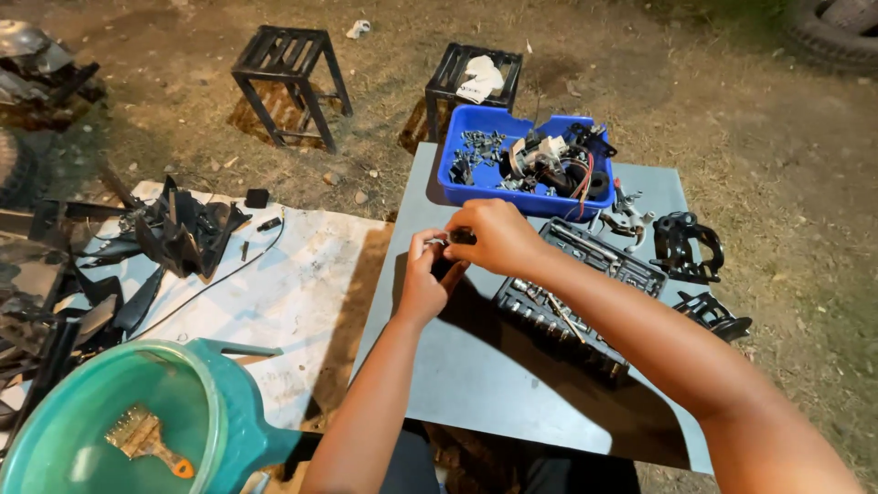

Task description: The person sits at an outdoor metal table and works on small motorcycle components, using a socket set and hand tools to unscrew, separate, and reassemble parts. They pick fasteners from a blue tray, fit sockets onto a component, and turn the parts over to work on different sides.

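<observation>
Both my hands meet over the grey table, just in front of the blue tray. My left hand and my right hand together grip a small dark metal part with a shiny end; its exact shape is hidden by my fingers. An open socket set case with rows of sockets lies just right of my hands, under my right forearm.
A blue plastic tray of bolts, wires and parts stands at the table's far edge. Black metal parts lie at the table's right. Left: a white sheet with black plastic pieces, a teal basin holding a brush. Two metal stools stand behind.
</observation>
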